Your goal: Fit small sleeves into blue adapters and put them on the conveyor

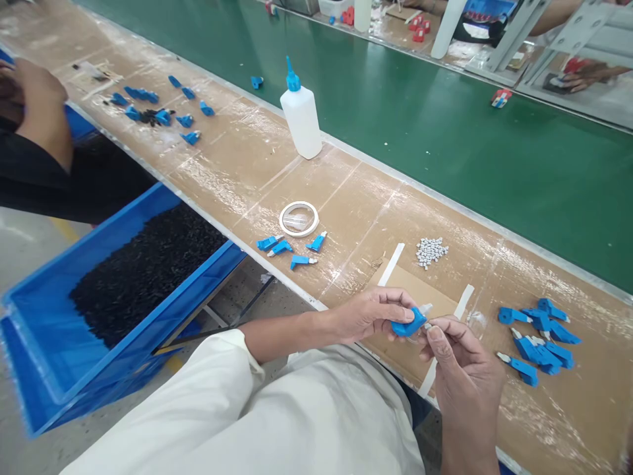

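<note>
My left hand (378, 313) is closed around a blue plastic part (409, 322) with a pale tip pointing up and right. Close beside it, my right hand (459, 356) pinches a small light-grey piece (428, 326) between thumb and forefinger, near the blue part. Whether the two pieces touch, I cannot tell. Both hands are above a cardboard sheet (420, 290) held by white tape strips. Beyond them lies a heap of small grey pieces (432, 251). Several blue parts with pale tips (544, 349) are piled to the right, and more blue parts (280, 247) lie to the left.
A white tape roll (299, 219) and a white squeeze bottle (302, 119) with a blue nozzle stand on the bench. Behind runs a green conveyor belt (445, 132). At left, a blue crate (44, 369) holds black pieces, near a co-worker's arm (47, 112).
</note>
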The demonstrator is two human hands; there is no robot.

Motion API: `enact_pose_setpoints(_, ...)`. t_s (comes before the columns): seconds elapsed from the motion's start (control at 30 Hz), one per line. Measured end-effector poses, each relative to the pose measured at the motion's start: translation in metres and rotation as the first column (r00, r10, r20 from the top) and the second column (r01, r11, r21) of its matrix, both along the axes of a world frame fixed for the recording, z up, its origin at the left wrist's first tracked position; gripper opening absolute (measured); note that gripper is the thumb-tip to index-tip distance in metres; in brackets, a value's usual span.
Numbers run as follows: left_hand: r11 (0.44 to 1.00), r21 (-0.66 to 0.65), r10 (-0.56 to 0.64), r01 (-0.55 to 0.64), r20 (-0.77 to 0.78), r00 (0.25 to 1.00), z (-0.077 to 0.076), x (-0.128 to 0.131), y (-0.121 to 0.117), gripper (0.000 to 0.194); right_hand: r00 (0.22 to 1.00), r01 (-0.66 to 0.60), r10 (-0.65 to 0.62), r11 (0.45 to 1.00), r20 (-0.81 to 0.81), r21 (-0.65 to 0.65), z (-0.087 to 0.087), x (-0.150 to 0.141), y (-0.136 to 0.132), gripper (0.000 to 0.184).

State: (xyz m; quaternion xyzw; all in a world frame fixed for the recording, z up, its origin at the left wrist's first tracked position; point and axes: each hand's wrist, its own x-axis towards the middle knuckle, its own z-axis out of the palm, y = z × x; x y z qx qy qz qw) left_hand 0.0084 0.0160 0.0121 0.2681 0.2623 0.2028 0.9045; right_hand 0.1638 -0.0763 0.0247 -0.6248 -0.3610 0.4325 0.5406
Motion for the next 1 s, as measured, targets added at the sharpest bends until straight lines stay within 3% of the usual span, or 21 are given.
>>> enact_pose_setpoints(0.53,0.988,0.128,0.089,-0.085,-0.025,0.996,-0.001,-0.001,-0.006,0.048,0.98,0.053,-0.064,0.997,0.187,0.064,0.004,-0.013,-0.002,0.018)
enact_pose_setpoints(1.0,0.954,0.288,0.099,-0.089,-0.021,0.995,0.0,-0.001,-0.005,0.052,0.976,0.112,-0.125,0.99,0.178,0.082,0.001,-0.015,0.0,0.019)
